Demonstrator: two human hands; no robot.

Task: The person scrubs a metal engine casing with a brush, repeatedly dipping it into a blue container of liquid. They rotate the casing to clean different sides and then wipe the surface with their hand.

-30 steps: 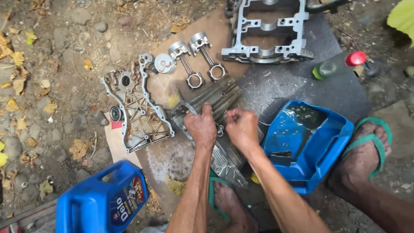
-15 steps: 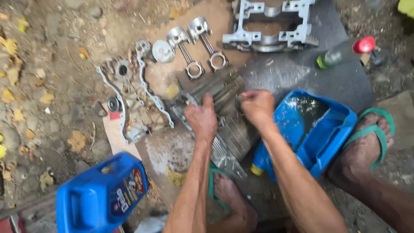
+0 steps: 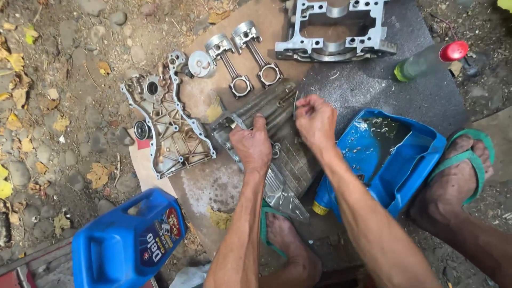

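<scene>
A greasy ribbed metal engine part [image 3: 277, 109] lies on cardboard in front of me. My left hand [image 3: 252, 146] presses down on its near end, fingers curled over the edge. At the part's far right edge, the fingertips of my right hand [image 3: 316, 121] are pinched on a small thin metal piece [image 3: 295, 104]. Two pistons with connecting rods [image 3: 230, 60] [image 3: 257, 52] lie just beyond the part.
A timing cover [image 3: 169, 130] lies to the left, with a loose piston [image 3: 201, 64] above it. An aluminium engine frame [image 3: 336, 48] sits at the top. A cut blue jug [image 3: 421, 160] holds oil and small parts. A blue oil jug [image 3: 128, 245], a green bottle [image 3: 421, 64] and my sandalled feet [image 3: 458, 170] are close by.
My right hand has moved away from the left, up and right to the far edge of the engine part. The left hand stays on the part.
</scene>
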